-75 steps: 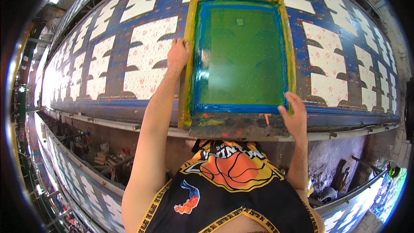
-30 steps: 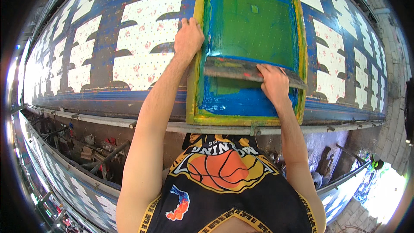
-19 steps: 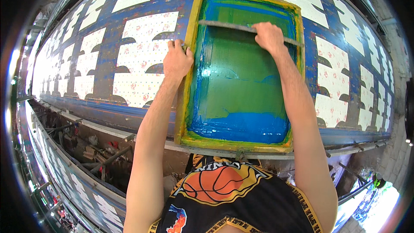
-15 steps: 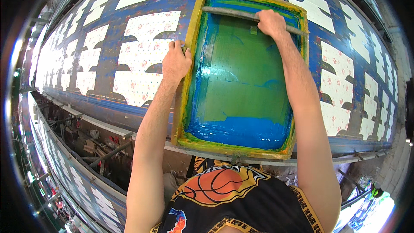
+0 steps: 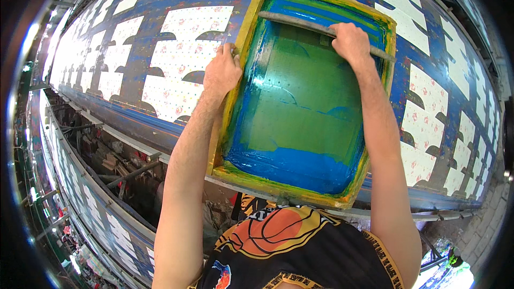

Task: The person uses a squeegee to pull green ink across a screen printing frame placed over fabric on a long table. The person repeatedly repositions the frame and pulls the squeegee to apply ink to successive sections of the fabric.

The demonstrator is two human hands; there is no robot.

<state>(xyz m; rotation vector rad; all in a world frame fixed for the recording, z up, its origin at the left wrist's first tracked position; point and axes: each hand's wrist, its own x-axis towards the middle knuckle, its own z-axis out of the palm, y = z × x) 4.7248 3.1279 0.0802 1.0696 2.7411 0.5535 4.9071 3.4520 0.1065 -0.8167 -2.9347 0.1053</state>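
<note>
A screen-printing frame [image 5: 216,147] with yellow, paint-smeared sides lies in front of me, its green mesh [image 5: 300,93] showing inside. Wet blue ink [image 5: 300,168] pools at the near end of the mesh, and more blue streaks the far end. Across the far part lies a long grey squeegee [image 5: 294,21], with my right hand [image 5: 350,43] closed around it right of its middle. My left hand [image 5: 223,70] has its fingers curled at the frame's left side; their grip on the edge is partly hidden.
White fabric pieces with small printed motifs [image 5: 176,69] lie in rows on the long blue, paint-stained table [image 5: 131,69]. More pieces [image 5: 423,123] lie right of the frame. A metal rail [image 5: 123,144] runs along the table's near edge. Another table with pieces stands lower left.
The squeegee and my right hand have come slightly nearer to me across the mesh, leaving a wider blue band behind. The whole view has turned a little clockwise. My left hand stays at the frame's side.
</note>
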